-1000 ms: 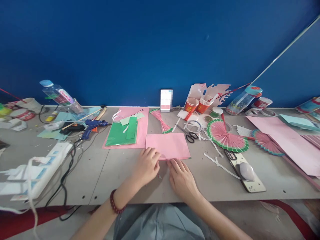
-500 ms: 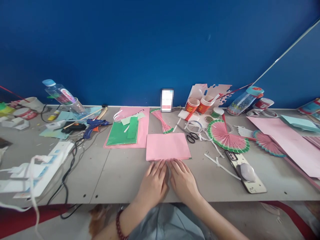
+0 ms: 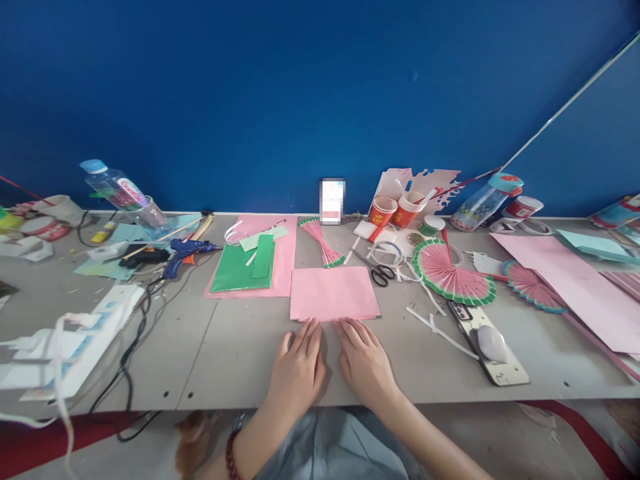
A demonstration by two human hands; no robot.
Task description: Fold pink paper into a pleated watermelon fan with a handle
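Note:
A pink sheet of paper (image 3: 334, 293) lies on the grey table in front of me, with a bit of green showing at its lower right corner. My left hand (image 3: 299, 363) rests flat, its outstretched fingertips on the sheet's near edge. Beside it, my right hand (image 3: 365, 360) also lies flat, fingertips touching the same edge. Neither hand grasps anything. Just beyond the sheet is a pleated pink strip with green ends (image 3: 324, 243). Black-handled scissors (image 3: 383, 275) lie at the sheet's right side.
Left of the sheet lies a green paper pack (image 3: 240, 270), then a blue glue gun (image 3: 187, 253) and a white power strip (image 3: 95, 340). To the right are a pleated watermelon fan (image 3: 453, 277), a phone (image 3: 493, 373), red paper cups (image 3: 384, 210) and a bottle (image 3: 485, 202).
My left hand has slid left along the paper's near edge, widening the space between my hands. My right hand stays nearly in place. The whole view has shifted slightly.

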